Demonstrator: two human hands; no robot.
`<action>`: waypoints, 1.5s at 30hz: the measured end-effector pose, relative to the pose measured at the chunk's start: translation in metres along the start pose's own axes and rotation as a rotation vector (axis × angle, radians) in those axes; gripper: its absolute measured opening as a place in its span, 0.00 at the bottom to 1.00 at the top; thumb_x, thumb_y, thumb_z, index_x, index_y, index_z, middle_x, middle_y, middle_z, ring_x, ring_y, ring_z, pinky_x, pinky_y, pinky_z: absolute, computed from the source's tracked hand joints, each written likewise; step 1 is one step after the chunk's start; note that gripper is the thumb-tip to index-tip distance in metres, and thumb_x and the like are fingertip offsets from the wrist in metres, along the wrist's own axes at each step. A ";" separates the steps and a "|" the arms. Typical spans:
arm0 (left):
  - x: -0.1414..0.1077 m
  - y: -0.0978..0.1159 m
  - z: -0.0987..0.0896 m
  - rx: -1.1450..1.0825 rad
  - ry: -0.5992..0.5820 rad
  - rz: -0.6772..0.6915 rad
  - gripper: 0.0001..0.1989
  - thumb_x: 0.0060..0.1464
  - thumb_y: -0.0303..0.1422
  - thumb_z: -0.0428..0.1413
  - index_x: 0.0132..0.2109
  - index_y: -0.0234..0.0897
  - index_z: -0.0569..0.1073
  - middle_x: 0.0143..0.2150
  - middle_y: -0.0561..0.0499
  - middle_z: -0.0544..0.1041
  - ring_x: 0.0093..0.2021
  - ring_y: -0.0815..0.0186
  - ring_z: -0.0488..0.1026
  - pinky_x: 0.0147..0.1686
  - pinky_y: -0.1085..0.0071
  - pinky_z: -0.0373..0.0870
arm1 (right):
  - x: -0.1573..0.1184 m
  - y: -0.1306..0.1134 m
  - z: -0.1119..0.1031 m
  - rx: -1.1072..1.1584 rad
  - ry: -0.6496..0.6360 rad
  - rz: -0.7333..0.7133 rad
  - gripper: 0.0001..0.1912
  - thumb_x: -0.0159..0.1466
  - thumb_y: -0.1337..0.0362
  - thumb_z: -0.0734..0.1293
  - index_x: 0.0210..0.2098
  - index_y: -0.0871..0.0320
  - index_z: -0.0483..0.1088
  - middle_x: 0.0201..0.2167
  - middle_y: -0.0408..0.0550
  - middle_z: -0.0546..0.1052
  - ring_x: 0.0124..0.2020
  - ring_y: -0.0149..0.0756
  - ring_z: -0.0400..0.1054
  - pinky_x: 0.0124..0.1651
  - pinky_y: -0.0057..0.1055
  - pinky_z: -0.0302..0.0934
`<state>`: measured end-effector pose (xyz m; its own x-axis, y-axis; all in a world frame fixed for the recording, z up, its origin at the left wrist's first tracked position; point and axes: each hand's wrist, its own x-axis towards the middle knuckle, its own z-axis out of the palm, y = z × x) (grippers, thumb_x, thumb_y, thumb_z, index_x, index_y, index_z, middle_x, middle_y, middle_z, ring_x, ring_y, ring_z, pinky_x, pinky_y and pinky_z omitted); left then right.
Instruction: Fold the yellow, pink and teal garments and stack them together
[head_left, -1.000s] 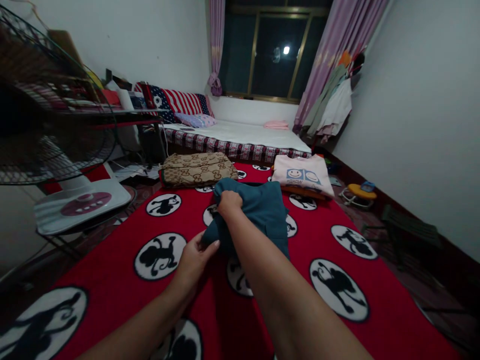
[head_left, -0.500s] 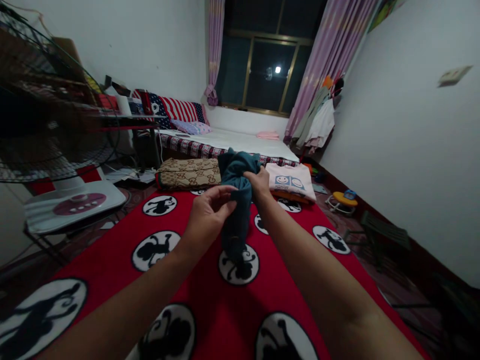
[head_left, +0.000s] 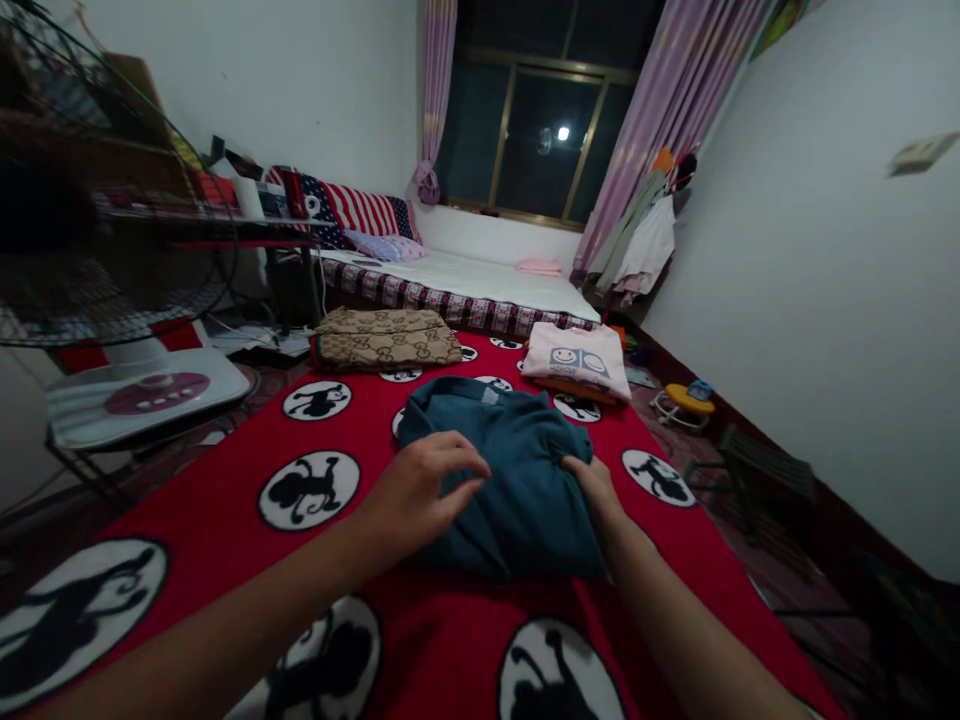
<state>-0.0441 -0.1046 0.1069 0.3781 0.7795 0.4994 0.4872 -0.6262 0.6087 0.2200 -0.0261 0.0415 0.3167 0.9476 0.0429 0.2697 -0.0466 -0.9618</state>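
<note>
A teal shirt [head_left: 506, 470] lies in a rough folded shape on the red blanket [head_left: 225, 560], its collar and pale label facing the far side. My right hand [head_left: 592, 485] has its thumb and fingers closed on the shirt's right part, where the cloth puckers. Over the shirt's left part is my left hand [head_left: 431, 490], its thumb apart from the bent fingers and nothing between them. Behind the shirt, a folded pink top [head_left: 577, 360] lies on an orange garment at the right, and folded brown patterned cloth [head_left: 386, 338] lies at the left.
A fan [head_left: 112, 230] stands close at the left, by a cluttered desk [head_left: 277, 232]. Beyond the blanket is a bed with a white sheet [head_left: 465, 275]. To the right are a yellow stool [head_left: 688, 400] and a dark green folding stool [head_left: 765, 465].
The teal shirt, earlier bunched and hanging upright between both hands, now lies spread on the blanket. My left hand has let go of it; my right hand has moved right and lower.
</note>
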 end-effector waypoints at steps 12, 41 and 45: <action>0.032 -0.141 0.013 -0.215 0.267 -0.627 0.37 0.46 0.42 0.63 0.59 0.31 0.62 0.55 0.34 0.72 0.53 0.52 0.73 0.49 0.59 0.71 | 0.035 -0.017 0.009 0.107 -0.163 0.005 0.30 0.52 0.60 0.64 0.54 0.62 0.67 0.49 0.56 0.77 0.47 0.45 0.74 0.48 0.40 0.68; 0.108 -0.141 0.031 0.072 0.455 -0.385 0.22 0.47 0.22 0.56 0.51 0.36 0.71 0.39 0.49 0.78 0.41 0.62 0.77 0.45 0.67 0.72 | 0.093 -0.001 0.017 -0.441 0.209 -0.394 0.17 0.61 0.55 0.60 0.39 0.58 0.75 0.37 0.53 0.79 0.39 0.43 0.72 0.41 0.33 0.62; 0.137 -0.132 0.038 0.136 0.469 -0.178 0.19 0.51 0.22 0.52 0.50 0.37 0.72 0.45 0.48 0.78 0.46 0.64 0.75 0.51 0.68 0.69 | 0.097 0.004 -0.005 -0.346 0.470 -0.271 0.19 0.60 0.55 0.59 0.39 0.60 0.75 0.36 0.57 0.79 0.36 0.45 0.71 0.38 0.35 0.63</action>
<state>-0.0266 0.0857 0.0711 -0.0978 0.7647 0.6369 0.6215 -0.4529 0.6393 0.2566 0.0645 0.0436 0.5397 0.7040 0.4617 0.6490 0.0014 -0.7607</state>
